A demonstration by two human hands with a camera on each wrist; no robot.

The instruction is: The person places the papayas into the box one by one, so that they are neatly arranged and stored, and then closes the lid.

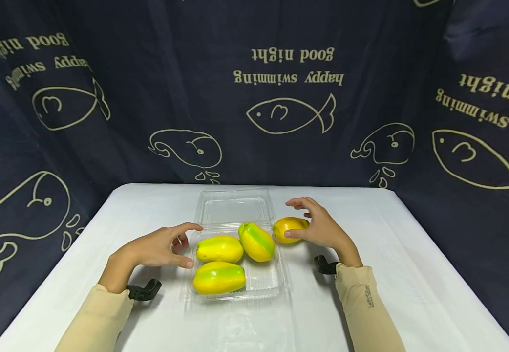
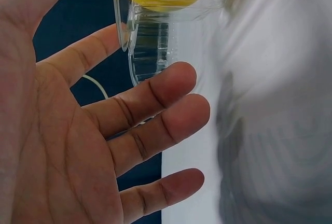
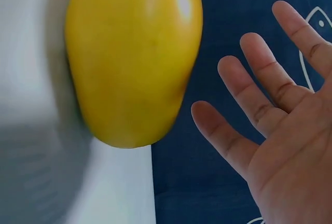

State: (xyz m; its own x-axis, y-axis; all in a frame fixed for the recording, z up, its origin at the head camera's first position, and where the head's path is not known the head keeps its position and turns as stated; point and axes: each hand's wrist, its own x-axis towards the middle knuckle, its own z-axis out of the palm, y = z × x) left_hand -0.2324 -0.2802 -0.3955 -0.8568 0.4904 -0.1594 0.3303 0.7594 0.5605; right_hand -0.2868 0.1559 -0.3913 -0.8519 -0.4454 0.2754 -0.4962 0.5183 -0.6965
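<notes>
L hand [image 1: 159, 247], R hand [image 1: 325, 230]: fingers [image 3: 243, 88] spread, no grip. Rightmost papaya [image 1: 287, 225], twd desk's [image 1: 413, 293] far edge, prob. stiff, slick; take midbody.

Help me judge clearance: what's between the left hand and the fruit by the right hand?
Two fruits in the clear container, seen in the head view.

The right wrist view crops one yellow fruit [image 3: 134, 60].
</notes>
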